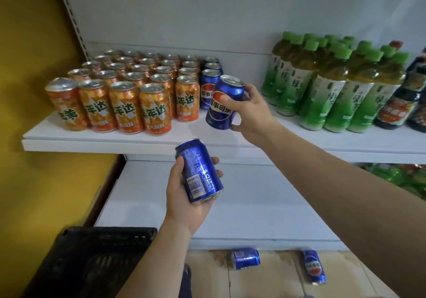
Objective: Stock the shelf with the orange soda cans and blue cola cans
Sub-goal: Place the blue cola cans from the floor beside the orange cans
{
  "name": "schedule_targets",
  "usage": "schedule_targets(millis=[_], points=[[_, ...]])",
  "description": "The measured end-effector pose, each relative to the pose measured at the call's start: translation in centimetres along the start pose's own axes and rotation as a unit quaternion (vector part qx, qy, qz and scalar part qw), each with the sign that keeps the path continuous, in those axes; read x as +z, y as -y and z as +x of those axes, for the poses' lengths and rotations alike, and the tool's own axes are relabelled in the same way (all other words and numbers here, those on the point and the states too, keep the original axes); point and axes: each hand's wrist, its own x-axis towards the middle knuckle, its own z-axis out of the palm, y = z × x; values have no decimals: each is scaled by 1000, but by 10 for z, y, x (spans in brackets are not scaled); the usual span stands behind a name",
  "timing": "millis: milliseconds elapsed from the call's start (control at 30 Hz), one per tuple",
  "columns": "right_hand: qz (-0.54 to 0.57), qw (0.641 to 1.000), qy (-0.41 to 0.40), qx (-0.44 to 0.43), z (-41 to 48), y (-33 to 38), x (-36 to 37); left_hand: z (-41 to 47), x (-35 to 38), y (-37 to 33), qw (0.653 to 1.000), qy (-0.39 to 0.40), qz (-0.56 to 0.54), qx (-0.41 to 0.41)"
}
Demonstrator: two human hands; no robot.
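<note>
We wrapped our right hand [251, 113] round 1 blue cola can [224, 104], tilted over the shelf [138, 143] beside the blue row [210, 83]. Our left hand [184, 196] clasped a second can [199, 171] below the shelf's edge. Smooth, stiff and probably full, they seemed best gripped mid-body.

The flat white shelf board [115, 141] carries upright orange soda cans [129, 106], blue cola cans [207, 87] and green-capped tea bottles [334, 90].

Dim, even indoor light; faint glints on orange soda cans [125, 107]; wide-angle warp, green bottles [332, 90] soft at edge
</note>
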Motion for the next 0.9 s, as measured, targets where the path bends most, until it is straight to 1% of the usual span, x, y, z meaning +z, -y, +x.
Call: schedule_targets(millis=[300, 433, 600, 767, 900], points=[[-111, 993, -44, 16, 46, -5, 27, 9, -18, -13, 999, 17, -34, -3], [-128, 990, -52, 3, 52, -10, 30, 9, -19, -16, 999, -5, -38, 0], [-157, 987, -24, -16, 62, -14, 26, 9, -21, -16, 999, -16, -48, -7], [-180, 983, -15, -33, 58, -19, 18, 8, -19, -11, 998, -16, -63, -11], [-188, 978, -64, -60, 34, -22, 9, 10, -20, -8, 997, -31, -71, -13]])
